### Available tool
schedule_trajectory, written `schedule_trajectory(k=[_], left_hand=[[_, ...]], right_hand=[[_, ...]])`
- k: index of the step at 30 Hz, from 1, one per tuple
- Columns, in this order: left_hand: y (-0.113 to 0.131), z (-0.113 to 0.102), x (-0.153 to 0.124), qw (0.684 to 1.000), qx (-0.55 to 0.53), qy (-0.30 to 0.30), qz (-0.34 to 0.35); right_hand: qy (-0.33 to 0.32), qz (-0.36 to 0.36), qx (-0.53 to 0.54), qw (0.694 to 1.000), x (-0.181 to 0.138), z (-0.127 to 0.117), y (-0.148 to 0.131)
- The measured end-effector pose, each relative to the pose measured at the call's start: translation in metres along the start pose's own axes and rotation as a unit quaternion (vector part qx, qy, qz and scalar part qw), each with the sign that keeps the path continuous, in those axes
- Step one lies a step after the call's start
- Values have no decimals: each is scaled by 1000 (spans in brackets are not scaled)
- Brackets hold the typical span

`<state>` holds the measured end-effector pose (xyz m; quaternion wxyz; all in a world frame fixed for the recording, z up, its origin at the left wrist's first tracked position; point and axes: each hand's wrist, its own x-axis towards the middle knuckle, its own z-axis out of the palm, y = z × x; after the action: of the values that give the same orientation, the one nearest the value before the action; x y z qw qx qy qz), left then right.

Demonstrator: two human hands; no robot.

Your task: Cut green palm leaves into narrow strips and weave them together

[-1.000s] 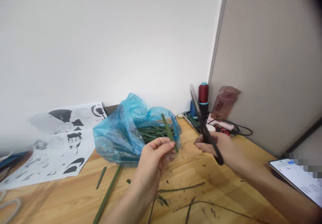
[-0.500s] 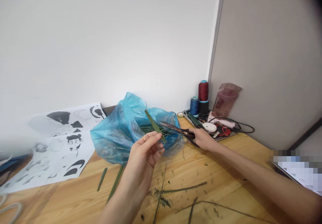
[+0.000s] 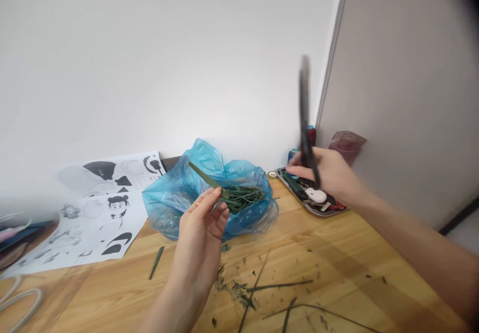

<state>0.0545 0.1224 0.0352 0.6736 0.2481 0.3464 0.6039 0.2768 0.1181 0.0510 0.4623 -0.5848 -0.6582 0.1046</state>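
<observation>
My left hand (image 3: pixel 204 223) pinches a flat green leaf strip (image 3: pixel 202 174) between thumb and fingers, its long end pointing up and left. Behind it lies an open blue plastic bag (image 3: pixel 164 213) with a heap of thin green strips (image 3: pixel 243 198) inside. My right hand (image 3: pixel 327 173) is raised above the tray and grips dark-handled scissors (image 3: pixel 306 108). The scissors stand upright, blurred by motion, with the tips upward. Loose cut strips (image 3: pixel 279 285) and small green scraps lie on the wooden table (image 3: pixel 337 283).
Printed sheets (image 3: pixel 138 213) with drawings lie at left, a white cable (image 3: pixel 28 305) at the near left. On the right, a metal tray (image 3: pixel 324 214) holds a white mouse-like object (image 3: pixel 316 194). Thread spools (image 3: pixel 292 154) and a pinkish container (image 3: pixel 346 146) stand behind.
My right hand has lifted the scissors up and away from the leaf strip, turning them upright. My left hand has shifted left with the strip, uncovering more of the heap in the bag.
</observation>
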Motion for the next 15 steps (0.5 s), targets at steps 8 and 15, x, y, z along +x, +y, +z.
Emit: schedule_trajectory(k=[8, 15], left_hand=[[-16, -1, -1, 998, 40, -10, -48], [-23, 4, -10, 992, 82, -47, -81]], right_hand=[[10, -6, -63, 998, 39, 67, -18], [-103, 107, 51, 988, -41, 25, -22]])
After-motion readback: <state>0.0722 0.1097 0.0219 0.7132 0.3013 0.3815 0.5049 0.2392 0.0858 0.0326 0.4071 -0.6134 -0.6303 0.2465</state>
